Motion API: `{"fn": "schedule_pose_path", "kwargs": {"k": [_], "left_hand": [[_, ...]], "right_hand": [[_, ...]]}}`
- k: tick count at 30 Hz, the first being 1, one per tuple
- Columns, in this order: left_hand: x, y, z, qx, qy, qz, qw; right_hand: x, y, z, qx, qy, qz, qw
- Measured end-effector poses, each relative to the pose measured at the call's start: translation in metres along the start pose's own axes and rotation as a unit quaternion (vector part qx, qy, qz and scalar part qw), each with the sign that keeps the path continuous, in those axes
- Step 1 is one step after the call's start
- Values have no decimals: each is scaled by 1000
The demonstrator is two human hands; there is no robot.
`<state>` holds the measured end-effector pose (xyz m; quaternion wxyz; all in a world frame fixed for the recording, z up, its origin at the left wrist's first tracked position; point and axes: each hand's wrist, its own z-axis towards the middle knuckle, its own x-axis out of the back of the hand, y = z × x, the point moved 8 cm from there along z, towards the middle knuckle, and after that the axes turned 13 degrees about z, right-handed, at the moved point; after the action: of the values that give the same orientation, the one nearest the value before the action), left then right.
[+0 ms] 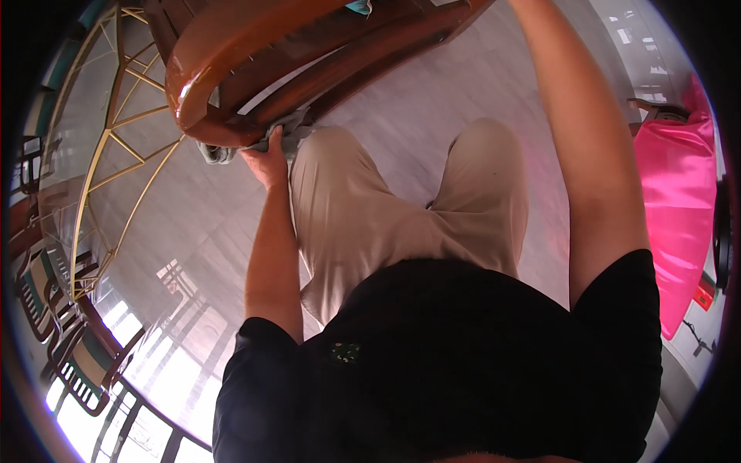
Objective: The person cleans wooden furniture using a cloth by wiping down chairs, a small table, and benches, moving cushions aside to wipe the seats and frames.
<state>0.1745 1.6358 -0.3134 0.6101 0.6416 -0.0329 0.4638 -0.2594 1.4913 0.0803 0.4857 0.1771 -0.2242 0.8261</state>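
Note:
A polished reddish-brown wooden chair (255, 54) with a thick curved armrest fills the top of the head view. At the near left corner of the chair, my left hand (268, 160) presses a grey cloth (220, 152) against the wood. Its thumb points up and the fingers are mostly hidden by the cloth and the chair. My right arm (575, 116) stretches forward past the top edge of the picture, so the right hand is out of sight. A small teal item (359, 7) shows on the chair at the top.
Left of the chair stands a table with a gold metal frame (108, 147). Several wooden chairs (89, 359) stand at the lower left, near bright windows. A bright pink cover (675, 208) hangs at the right. My bent knees (332, 154) are close to the chair on the grey floor (409, 100).

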Motion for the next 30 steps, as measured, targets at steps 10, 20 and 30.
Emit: {"fn": "schedule_pose_path", "kwargs": {"k": [10,20,30], "left_hand": [[-120,-138,-7,291,-431,-242,819],[-18,-89,-13,233,-335,-68,911],[195,171,-24,-153,-185,102,965]], "right_hand": [[-10,-13,4,5,4,25,1000],[-6,-10,-3,-10,-1,-10,1000],[9,-91,-71,-166,6,547,821]]}}
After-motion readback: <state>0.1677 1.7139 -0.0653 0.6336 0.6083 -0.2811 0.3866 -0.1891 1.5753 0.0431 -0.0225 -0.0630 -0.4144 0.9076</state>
